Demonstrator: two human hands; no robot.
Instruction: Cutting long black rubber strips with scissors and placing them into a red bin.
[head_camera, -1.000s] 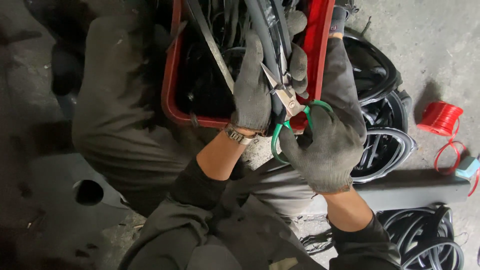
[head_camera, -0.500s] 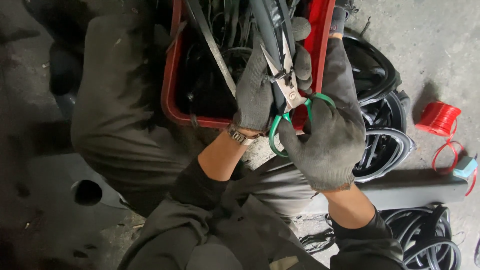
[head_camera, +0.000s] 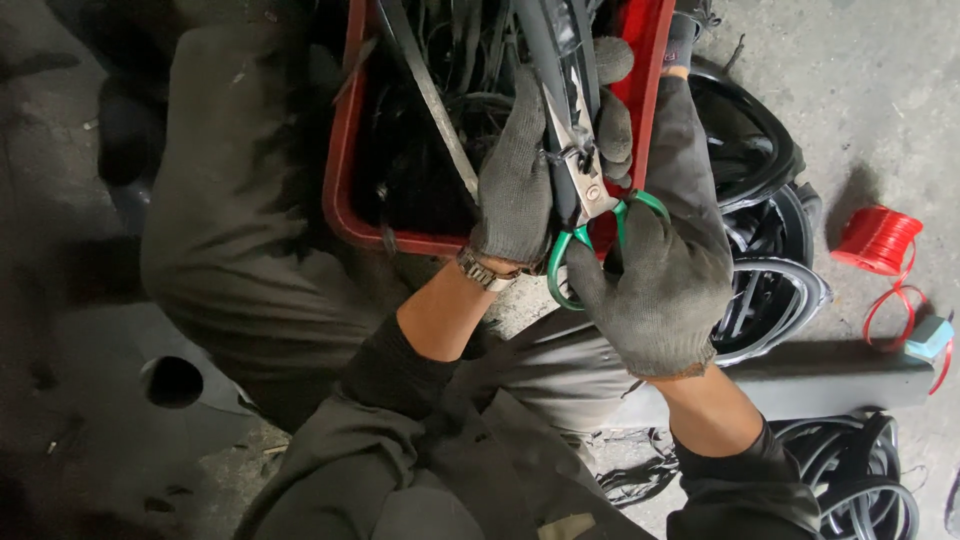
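My left hand (head_camera: 520, 170), in a grey knit glove, grips a bundle of black rubber strips (head_camera: 548, 60) that rises out of a red plastic crate (head_camera: 345, 180). My right hand (head_camera: 660, 280), also gloved, holds green-handled scissors (head_camera: 590, 215) with fingers through the loops. The scissor blades point up along the bundle, right beside my left fingers. More black strips fill the crate.
Coils of black rubber rings (head_camera: 765, 240) lie on the concrete floor at the right, with more coils (head_camera: 870, 480) at the lower right. A red spool of cord (head_camera: 878, 240) sits further right. My legs in dark trousers (head_camera: 220, 230) frame the crate.
The scissors have slid up along the strip bundle, blades now higher beside my left fingers. Both hands stay at the crate's edge.
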